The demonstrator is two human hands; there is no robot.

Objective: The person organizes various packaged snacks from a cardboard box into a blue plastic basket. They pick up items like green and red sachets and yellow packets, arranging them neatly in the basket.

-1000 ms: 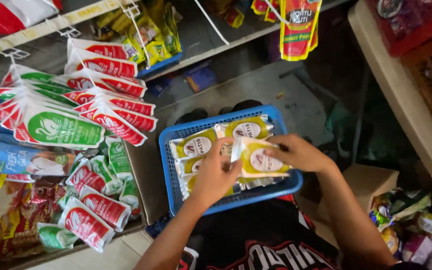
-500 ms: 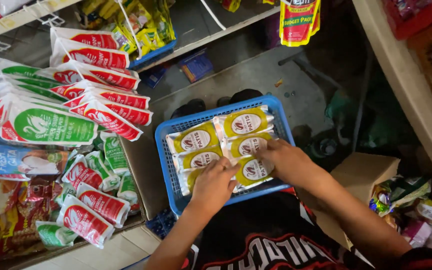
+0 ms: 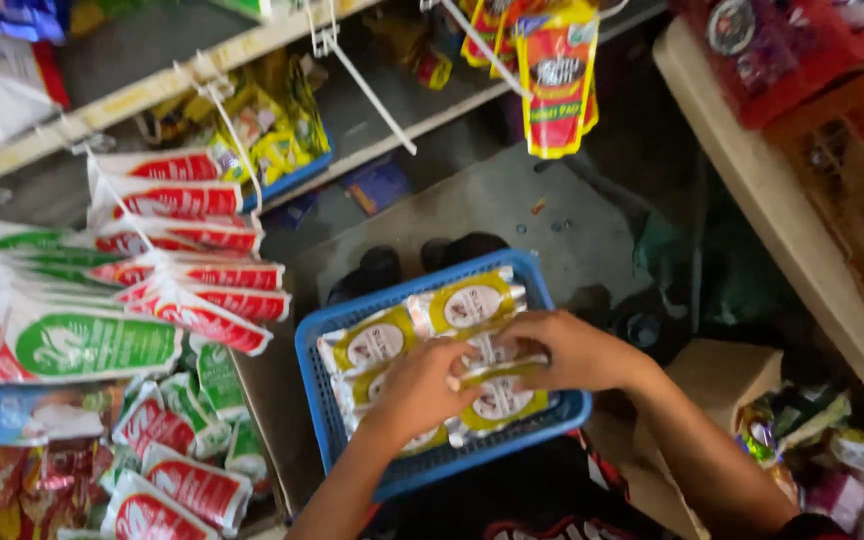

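Both hands, left (image 3: 420, 388) and right (image 3: 570, 350), grip yellow sachets (image 3: 492, 385) (stacked) in a blue basket (image 3: 317, 400).

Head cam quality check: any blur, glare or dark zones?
Head view: soft all over, both hands smeared, left hand and right hand over the yellow sachets in the blue basket; floor beyond the basket in deep shadow; sheen on the hanging red pouch.
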